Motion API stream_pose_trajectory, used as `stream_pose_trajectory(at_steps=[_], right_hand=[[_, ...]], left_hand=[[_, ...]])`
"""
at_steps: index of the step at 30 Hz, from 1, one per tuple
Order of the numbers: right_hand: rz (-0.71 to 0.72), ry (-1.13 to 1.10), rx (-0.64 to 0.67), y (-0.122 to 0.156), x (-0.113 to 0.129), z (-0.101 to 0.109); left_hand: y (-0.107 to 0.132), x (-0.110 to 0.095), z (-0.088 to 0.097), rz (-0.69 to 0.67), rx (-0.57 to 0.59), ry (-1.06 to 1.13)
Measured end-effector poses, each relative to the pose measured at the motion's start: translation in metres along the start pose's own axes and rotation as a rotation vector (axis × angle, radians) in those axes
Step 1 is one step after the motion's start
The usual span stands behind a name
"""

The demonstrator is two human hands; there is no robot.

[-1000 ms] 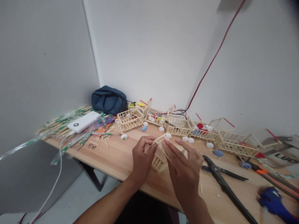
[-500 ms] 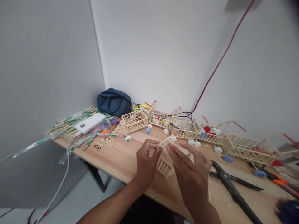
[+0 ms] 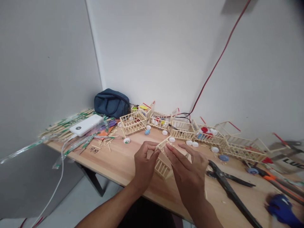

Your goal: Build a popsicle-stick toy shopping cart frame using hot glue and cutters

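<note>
Left hand: the left hand (image 3: 143,164) is raised above the table edge, thumb and forefinger closed in a pinch on the left end of the stick frame (image 3: 162,144).
Right hand: the right hand (image 3: 190,172) has its fingers stretched out, with the tips against the frame's right end. Its thumb is hidden, so whether it clamps the piece cannot be told.
Stick frame: a small piece of pale sticks, held in the air between the two hands. It is above a ladder-like stick panel (image 3: 162,167) that lies flat on the wooden table (image 3: 118,160).
Behind the hands: a row of stick carts (image 3: 181,129) runs along the wall, with white and blue bottle caps (image 3: 171,139) among them.
Left end of table: a dark blue bag (image 3: 111,103) sits in the corner. A white power bank (image 3: 85,124) rests on wrapped stick bundles (image 3: 61,128).
Right of the hands: black shears (image 3: 225,184) lie on the table. A blurred blue tool (image 3: 280,209) is near the lower right corner.
Wall: a red cable (image 3: 213,68) runs down it towards the carts.
Change since half a second ago: both hands keep the same hold on the frame. The whole scene sits further left in the picture, and the blue tool shows more fully at the right edge.
</note>
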State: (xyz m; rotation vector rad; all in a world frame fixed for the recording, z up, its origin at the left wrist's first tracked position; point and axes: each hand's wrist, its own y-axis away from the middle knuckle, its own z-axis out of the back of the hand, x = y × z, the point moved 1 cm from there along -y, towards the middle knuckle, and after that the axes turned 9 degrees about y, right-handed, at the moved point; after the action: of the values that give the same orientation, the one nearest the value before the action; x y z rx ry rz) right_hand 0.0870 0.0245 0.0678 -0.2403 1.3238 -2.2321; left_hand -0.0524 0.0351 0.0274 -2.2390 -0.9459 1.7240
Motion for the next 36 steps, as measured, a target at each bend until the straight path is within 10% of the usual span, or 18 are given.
stream_pose_trajectory(at_steps=[36], right_hand=[[0.005,0.043,0.05,0.0011,-0.0007,-0.001]], left_hand=[[0.0027,-0.0007,0.0055,-0.139,0.046,-0.114]])
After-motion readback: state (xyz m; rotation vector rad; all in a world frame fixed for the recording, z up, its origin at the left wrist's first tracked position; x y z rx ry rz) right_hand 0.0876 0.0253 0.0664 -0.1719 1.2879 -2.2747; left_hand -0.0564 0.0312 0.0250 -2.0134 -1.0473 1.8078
